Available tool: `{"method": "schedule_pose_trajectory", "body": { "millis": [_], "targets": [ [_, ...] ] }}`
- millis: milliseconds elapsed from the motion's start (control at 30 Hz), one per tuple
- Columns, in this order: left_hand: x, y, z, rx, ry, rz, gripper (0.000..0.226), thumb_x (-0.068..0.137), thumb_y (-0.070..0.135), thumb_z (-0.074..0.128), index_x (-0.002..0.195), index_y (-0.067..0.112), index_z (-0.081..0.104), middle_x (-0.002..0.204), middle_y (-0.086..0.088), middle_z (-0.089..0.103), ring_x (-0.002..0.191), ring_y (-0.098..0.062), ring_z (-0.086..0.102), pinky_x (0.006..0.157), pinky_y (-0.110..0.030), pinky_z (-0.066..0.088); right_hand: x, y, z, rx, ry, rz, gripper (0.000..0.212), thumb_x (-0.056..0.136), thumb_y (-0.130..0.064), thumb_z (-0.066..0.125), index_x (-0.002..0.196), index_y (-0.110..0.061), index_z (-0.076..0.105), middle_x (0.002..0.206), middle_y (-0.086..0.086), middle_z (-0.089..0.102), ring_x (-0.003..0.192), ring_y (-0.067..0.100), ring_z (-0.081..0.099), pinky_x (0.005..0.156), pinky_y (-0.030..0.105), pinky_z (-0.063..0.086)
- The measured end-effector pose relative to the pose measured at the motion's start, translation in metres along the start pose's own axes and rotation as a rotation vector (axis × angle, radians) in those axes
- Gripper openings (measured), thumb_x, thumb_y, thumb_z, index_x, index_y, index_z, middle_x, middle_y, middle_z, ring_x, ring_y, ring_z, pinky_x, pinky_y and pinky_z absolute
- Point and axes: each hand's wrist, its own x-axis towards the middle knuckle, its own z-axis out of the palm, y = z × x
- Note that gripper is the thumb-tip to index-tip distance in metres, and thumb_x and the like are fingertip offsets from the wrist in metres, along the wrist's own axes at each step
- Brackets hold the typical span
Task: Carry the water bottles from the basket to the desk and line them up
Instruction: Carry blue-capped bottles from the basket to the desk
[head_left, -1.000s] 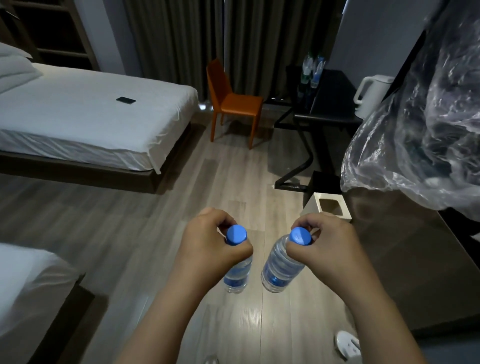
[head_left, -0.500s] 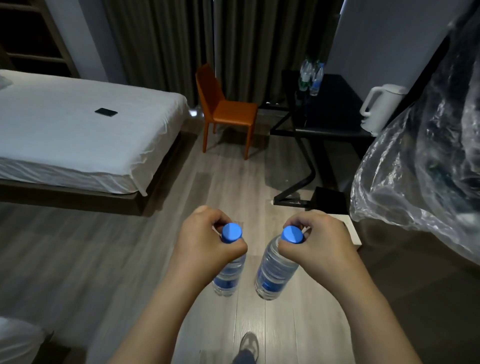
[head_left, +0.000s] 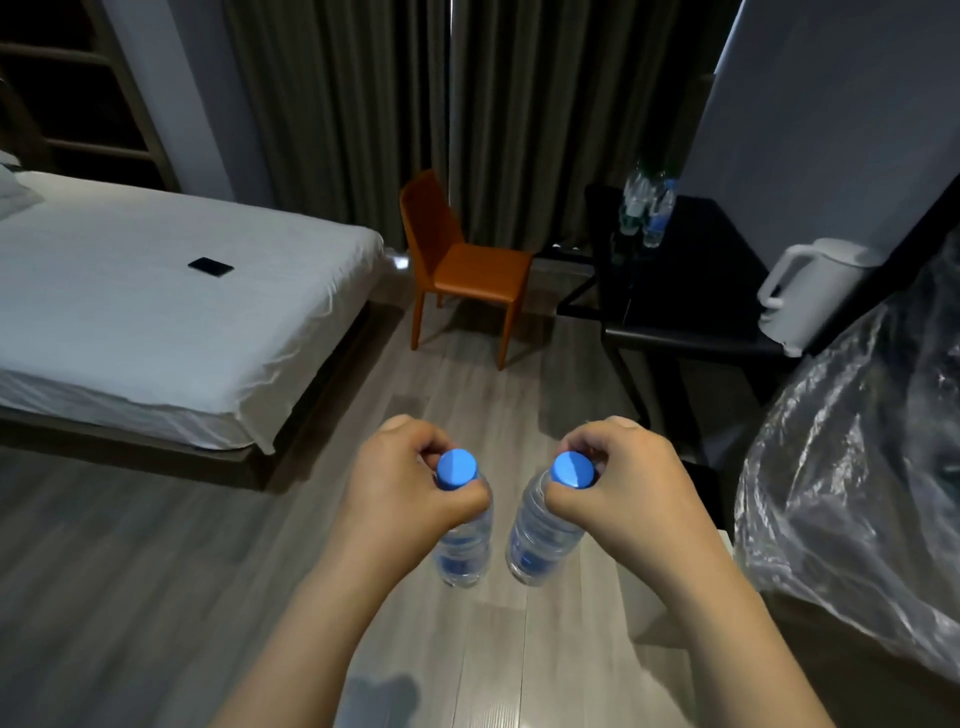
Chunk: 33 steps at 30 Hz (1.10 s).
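Bed (head_left: 156, 332) at ten o'clock, a phone (head_left: 210, 266) lying on it. Chair (head_left: 467, 270) at twelve. Desk (head_left: 691, 312) at one, water bottles (head_left: 647, 213) clustered at its far end, kettle (head_left: 810, 291) nearer. At six, left bottle (head_left: 462, 545) in left hand (head_left: 410, 493), right bottle (head_left: 537, 540) in right hand (head_left: 623, 499), side by side.

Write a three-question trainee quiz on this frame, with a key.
1. True or false: the left hand grips the left bottle and the right hand grips the right bottle, each with fingers curled just under the blue cap.
2. What stands at the near end of the black desk? A) a white kettle B) a laptop C) a lamp
3. At which end of the desk do the desk bottles stand?

Key
1. True.
2. A.
3. The far end, near the curtain.
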Motion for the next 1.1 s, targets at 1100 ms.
{"method": "schedule_pose_trajectory", "body": {
  "millis": [1100],
  "targets": [
    [0.457,0.003,0.154,-0.049,-0.104,0.103,0.019,0.053,0.025,0.075,0.067,0.025,0.062,0.075,0.009,0.056,0.066,-0.001,0.057,0.053,-0.007,0.041,0.443,0.102,0.002,0.018,0.046,0.153,0.018,0.063,-0.025,0.076,0.075,-0.030,0.064,0.083,-0.013,0.058,0.071,0.005,0.060,0.063,0.025,0.055]
  ]
}}
